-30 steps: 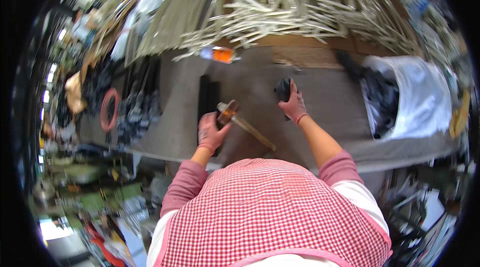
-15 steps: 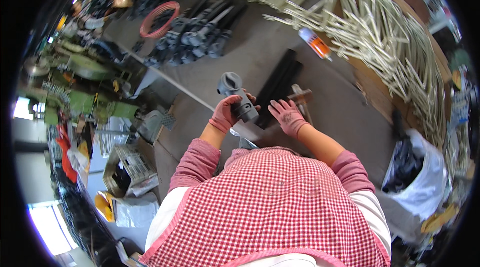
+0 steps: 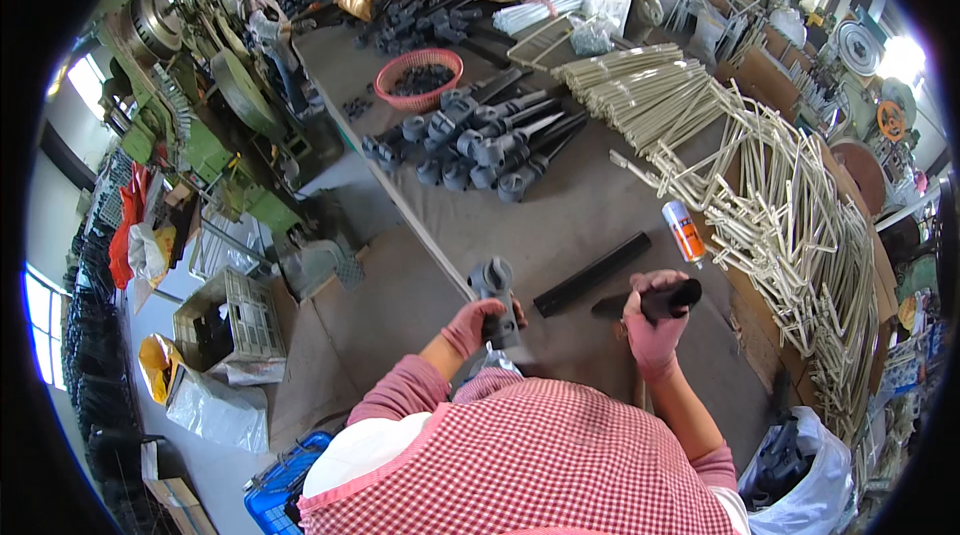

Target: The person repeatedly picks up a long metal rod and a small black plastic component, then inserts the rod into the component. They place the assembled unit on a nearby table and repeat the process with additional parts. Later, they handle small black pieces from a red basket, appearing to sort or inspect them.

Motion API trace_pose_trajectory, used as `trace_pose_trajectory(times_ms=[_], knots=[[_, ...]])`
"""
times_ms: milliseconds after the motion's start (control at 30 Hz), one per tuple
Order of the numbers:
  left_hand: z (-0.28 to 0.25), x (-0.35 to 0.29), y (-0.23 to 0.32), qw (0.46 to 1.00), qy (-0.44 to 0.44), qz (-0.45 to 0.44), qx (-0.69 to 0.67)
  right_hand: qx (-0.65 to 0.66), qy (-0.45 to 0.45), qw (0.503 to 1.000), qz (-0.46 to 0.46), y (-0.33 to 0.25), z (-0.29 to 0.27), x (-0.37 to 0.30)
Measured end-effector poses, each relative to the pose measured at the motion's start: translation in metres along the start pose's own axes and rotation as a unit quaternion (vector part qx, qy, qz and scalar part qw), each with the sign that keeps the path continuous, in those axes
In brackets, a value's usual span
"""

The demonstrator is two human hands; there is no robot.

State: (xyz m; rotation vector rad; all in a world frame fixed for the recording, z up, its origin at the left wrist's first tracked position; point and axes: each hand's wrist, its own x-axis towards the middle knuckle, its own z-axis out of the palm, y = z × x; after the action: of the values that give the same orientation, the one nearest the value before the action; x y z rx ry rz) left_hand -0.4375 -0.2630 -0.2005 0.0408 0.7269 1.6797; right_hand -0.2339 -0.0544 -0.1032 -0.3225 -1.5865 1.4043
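My left hand [image 3: 476, 327], in a pink glove, is closed round a grey plastic fitting [image 3: 492, 285] with a round socket at its top. The fitting stands roughly upright over the near edge of the table [image 3: 560, 345]. To the right, my gloved right hand [image 3: 655, 335] is wrapped round a black tube [image 3: 675, 300], lifted with one end pointing right. A second black tube [image 3: 592, 275] lies slantwise on the table between my hands and beyond them.
An orange-and-white spray can [image 3: 683, 233] lies beyond my right hand. Long pale rods [image 3: 780, 225] are heaped at right. Further off are grey fittings with black tubes [image 3: 475, 145] and a pink basket [image 3: 420, 80] of small dark parts. A person [image 3: 265, 25] stands by green machinery at far left.
My right hand has gone from reaching with spread fingers to gripping one of the two black tubes, now lifted rightward. The left still holds the fitting. The view has tilted up.
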Motion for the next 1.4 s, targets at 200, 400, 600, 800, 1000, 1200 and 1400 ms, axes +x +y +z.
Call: trace_pose_trajectory(times_ms=[200, 400, 600, 800, 1000, 1200, 1400], knots=[[0.020, 0.033, -0.010, 0.993, -0.047, -0.025, -0.108, -0.315, -0.062, 0.922, 0.217, 0.031, -0.005, -0.042], [0.125, 0.058, 0.100, 0.980, -0.142, 0.129, -0.051, 0.112, -0.094, 0.939, 0.311, -0.018, 0.010, 0.008], [0.209, 0.050, 0.166, 0.908, -0.257, 0.325, -0.056, -0.216, -0.105, 0.946, 0.217, -0.076, 0.049, 0.019], [0.212, 0.048, 0.167, 0.900, -0.259, 0.339, -0.085, -0.360, -0.104, 0.922, 0.100, -0.088, 0.060, 0.007], [0.203, 0.054, 0.159, 0.899, -0.296, 0.302, -0.115, -0.437, -0.095, 0.894, 0.023, -0.088, 0.062, 0.005], [0.205, 0.051, 0.162, 0.892, -0.297, 0.315, -0.129, 0.116, -0.197, 0.924, 0.308, -0.086, 0.050, 0.011], [0.218, 0.048, 0.153, 0.905, -0.316, 0.266, -0.105, 0.316, -0.289, 0.801, 0.418, -0.077, 0.049, 0.012]])
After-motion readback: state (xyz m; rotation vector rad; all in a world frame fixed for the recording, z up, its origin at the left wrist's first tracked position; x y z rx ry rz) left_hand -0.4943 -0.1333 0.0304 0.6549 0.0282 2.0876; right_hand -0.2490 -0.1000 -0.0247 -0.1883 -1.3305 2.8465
